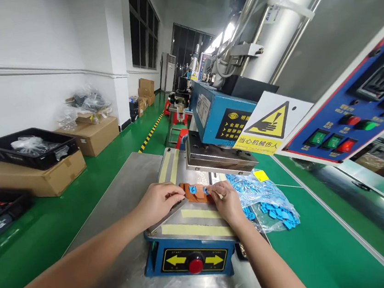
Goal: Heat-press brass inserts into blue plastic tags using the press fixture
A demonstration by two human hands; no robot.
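An orange block (197, 198), which looks like a fixture, lies on the machine's metal bed between my two hands. One small blue plastic part (192, 189) sits on its left half, and a second blue plastic part (205, 190) shows at its right half. My left hand (162, 202) is closed, thumb and fingers pinched at the block's left end. With bent fingers, my right hand (225, 199) pinches at the second blue part and partly hides it, along with the block's right end. The machine's metal press head (219, 157) hangs just behind and above the block.
A clear plastic bag (271, 199) of many blue parts lies right of the bed. A red button (195, 264) is on the base's front. The control panel (348, 117) and warning sign (269, 121) overhang at right. Cardboard boxes (39, 177) stand left on the green floor.
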